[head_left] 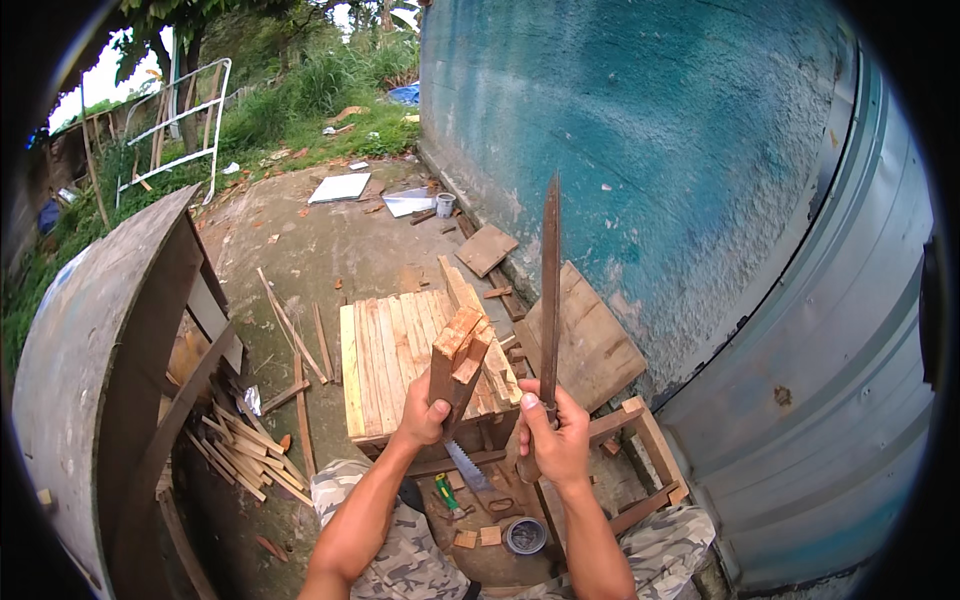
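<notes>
My left hand is closed round a notched wooden piece, its cut end tipped up and away from me. In my right hand is a machete, gripped by its handle with the long dark blade pointing straight up. The blade stands apart from the wood, to its right. Beneath both hands is a low bench with a slatted wooden top. A saw blade shows just below my left hand; its handle is hidden.
Near my knees are a green-handled tool, small wood blocks and a round tin. Thin sticks lie left beside a leaning board. A wooden frame, a panel and a blue wall stand right.
</notes>
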A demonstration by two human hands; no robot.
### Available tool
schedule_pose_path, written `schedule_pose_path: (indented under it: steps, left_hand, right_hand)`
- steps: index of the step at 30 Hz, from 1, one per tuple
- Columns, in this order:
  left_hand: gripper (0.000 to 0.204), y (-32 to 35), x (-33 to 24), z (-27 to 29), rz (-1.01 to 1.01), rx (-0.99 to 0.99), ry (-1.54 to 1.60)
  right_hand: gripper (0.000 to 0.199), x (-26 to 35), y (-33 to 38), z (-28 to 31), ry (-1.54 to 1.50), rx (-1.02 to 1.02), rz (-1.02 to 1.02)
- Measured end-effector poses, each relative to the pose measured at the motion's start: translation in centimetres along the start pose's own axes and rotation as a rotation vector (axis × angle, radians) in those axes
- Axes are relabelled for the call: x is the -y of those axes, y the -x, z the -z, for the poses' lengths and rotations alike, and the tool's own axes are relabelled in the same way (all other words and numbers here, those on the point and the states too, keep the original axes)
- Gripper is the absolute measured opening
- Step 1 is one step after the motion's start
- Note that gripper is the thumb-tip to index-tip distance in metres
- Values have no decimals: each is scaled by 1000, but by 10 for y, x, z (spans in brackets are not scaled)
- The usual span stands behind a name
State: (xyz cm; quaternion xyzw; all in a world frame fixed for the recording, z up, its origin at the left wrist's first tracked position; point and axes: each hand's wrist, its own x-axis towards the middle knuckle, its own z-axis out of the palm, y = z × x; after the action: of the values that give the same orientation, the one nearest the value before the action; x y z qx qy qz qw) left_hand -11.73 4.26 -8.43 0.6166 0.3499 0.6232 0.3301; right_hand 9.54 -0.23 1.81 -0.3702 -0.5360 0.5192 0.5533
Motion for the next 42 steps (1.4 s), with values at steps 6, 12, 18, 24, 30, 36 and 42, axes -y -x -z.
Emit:
schedule_pose_path:
  steps: [6,12,18,24,30,36,42]
  left_hand:
    - [84,-7,16,9,-196,-232,-289]
    - [90,-12,50,13,-278,-355,-427]
    - [103,2,64,14,-133,-345,-271]
    - [100,11,56,10,-55,-291,-161]
    - [96,5,45,15,-27,-258,110]
    - [86,-11,44,47,148,-16,-151]
    - [68,-13,57,47,155,-109,-50]
  right_hand:
    - [29,-2,16,-17,-13,84,48]
    - [31,-26,29,-27,143,147,56]
    - [31,-40,29,-37,248,158,78]
    - [29,-30,30,-44,318,181,-2]
    - [24,-34,27,-46,296,117,161]
    - [21,-43,35,-37,281,136,31]
    - [17,-33,41,-35,277,119,195]
